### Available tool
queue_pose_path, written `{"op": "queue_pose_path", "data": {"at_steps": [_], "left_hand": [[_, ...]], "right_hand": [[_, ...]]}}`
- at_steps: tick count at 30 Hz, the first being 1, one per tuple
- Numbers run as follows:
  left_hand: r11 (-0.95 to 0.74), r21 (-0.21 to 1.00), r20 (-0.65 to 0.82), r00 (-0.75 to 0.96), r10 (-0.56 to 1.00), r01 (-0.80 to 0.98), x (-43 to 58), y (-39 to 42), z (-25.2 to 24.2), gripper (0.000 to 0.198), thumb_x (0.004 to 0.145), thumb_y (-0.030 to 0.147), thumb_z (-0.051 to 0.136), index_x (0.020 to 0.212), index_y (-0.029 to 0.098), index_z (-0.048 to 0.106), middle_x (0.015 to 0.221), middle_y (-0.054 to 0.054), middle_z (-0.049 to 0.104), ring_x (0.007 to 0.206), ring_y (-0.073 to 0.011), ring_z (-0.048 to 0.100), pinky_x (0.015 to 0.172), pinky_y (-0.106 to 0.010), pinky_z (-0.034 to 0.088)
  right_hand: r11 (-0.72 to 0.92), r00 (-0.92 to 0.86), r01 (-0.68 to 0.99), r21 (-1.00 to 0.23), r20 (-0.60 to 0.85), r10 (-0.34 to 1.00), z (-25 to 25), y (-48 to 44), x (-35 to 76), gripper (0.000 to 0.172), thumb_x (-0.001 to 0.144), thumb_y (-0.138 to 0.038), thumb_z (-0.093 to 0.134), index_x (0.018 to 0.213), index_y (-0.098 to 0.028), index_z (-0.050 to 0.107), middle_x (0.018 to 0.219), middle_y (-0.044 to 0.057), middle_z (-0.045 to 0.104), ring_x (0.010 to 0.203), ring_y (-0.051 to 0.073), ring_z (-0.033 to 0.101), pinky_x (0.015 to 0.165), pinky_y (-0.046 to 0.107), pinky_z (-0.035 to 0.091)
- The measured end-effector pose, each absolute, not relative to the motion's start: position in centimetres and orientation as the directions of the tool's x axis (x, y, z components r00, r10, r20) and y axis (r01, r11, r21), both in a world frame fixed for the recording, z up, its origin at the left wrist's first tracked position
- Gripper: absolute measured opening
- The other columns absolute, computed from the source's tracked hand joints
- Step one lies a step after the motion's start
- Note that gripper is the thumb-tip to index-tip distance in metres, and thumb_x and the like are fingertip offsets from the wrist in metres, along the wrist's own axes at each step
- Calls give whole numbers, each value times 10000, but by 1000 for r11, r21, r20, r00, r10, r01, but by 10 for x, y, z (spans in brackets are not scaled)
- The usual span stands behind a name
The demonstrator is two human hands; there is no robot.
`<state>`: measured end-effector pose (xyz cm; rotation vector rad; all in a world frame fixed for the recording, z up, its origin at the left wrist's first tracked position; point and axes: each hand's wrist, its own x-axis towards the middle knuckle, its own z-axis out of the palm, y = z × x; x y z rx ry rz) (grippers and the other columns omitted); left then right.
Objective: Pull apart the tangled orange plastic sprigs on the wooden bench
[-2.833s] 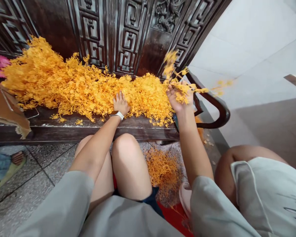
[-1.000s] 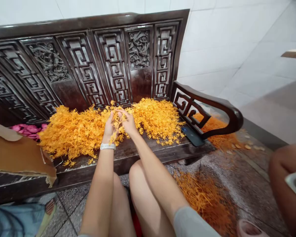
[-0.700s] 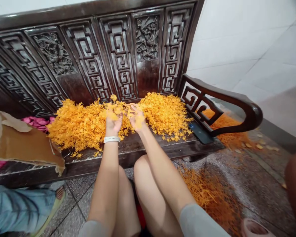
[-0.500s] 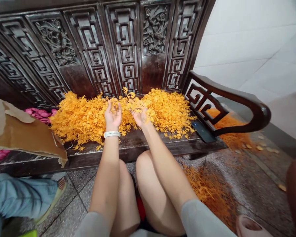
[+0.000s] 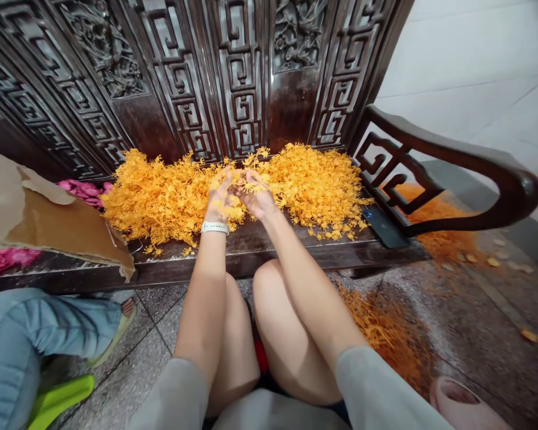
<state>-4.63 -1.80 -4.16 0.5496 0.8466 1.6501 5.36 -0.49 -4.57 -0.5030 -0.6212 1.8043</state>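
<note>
Just in from the bench's (image 5: 246, 240) front edge, between a larger heap (image 5: 161, 194) and a smaller heap (image 5: 320, 185), a yellow sprig (image 5: 252, 186) is cradled, presumably for steadiness, by left hand (image 5: 219, 200) and right hand (image 5: 260, 200), fingers curled, their grip indistinguishable.

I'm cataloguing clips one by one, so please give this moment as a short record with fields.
Left hand: at yellow sprigs, exact grip unclear; pale wristband worn
Right hand: close beside it, also at the sprigs
Bench: dark wood, yellow sprigs heaped along it
Bench's right end: phone near armrest
Picture left: cardboard, pink flowers
Floor: orange stems
</note>
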Motion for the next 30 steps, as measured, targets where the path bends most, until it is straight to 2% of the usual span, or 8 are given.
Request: {"op": "queue_pose_path", "data": {"at_steps": [4, 7, 14, 18, 21, 24, 27, 30], "left_hand": [[-257, 687, 41, -317, 948, -680, -53, -14, -38, 481, 1116, 159, 421, 1583, 229, 509, 1522, -98, 663, 1415, -172, 625, 1174, -313, 526], [-356, 660, 115, -380, 918, -661, -60, -14, -35, 480, 1135, 202, 380, 1596, 263, 503, 1593, -70, 605, 1474, -159, 567, 1205, -306, 499], [-514, 692, 219, -531, 819, -507, -99, -20, -37, 487, 1144, 257, 330, 1583, 332, 527, 1579, -53, 619, 1531, -161, 500, 1212, -345, 489], [-512, 738, 204, -578, 790, -439, -115, -26, -36, 512, 1153, 256, 272, 1616, 334, 477, 1607, -34, 591, 1550, -137, 467, 1217, -332, 480], [-496, 741, 181, -578, 796, -452, -115, -28, -33, 525, 1154, 274, 252, 1642, 328, 438, 1603, -39, 593, 1542, -139, 478, 1207, -336, 493], [-471, 734, 162, -547, 821, -489, -107, -26, -30, 521, 1149, 314, 296, 1654, 327, 426, 1582, -54, 612, 1511, -149, 519, 1204, -340, 501], [-444, 744, 147, -527, 837, -499, -95, -25, -26, 508, 1142, 337, 344, 1638, 342, 454, 1564, -50, 630, 1484, -158, 550, 1208, -345, 498], [-433, 745, 160, -494, 854, -507, -85, -26, -23, 493, 1141, 342, 352, 1616, 328, 485, 1574, -61, 622, 1475, -171, 560, 1207, -348, 493]], "right_hand": [[-333, -275, -734, -592, -190, 943, -48, 1, 53, 235, 1098, -287, 529, 911, -194, 635, 647, -38, 658, 520, 89, 558, 535, 175, 510], [-428, -265, -650, -628, -340, 902, -50, 4, 52, 371, 1111, -436, 459, 865, -199, 605, 627, -18, 633, 507, 104, 544, 495, 192, 486], [-309, 47, -681, -663, -461, 886, -47, 4, 56, 106, 917, -241, 628, 840, -215, 560, 656, -47, 494, 539, 100, 441, 459, 197, 361], [-229, 263, -665, -711, -510, 819, -47, 10, 60, 152, 824, -232, 654, 920, -243, 537, 775, -27, 511, 665, 140, 508, 512, 224, 405], [-70, 486, -495, -866, -343, 804, -50, 18, 63, 147, 816, -200, 610, 907, -236, 501, 916, 25, 586, 880, 195, 626, 767, 339, 567], [157, 659, -87, -984, 62, 750, -49, 15, 64, 172, 849, -211, 547, 1020, -210, 561, 1165, 104, 609, 1183, 270, 626, 1080, 544, 497], [374, 539, 296, -879, 477, 694, -39, -2, 59, 312, 934, -264, 459, 1200, -218, 616, 1334, 143, 559, 1385, 325, 520, 1164, 645, 403], [565, 291, 394, -725, 682, 671, -27, -21, 50, 363, 979, -251, 417, 1270, -217, 632, 1372, 149, 557, 1435, 322, 489, 1215, 607, 378]]}}
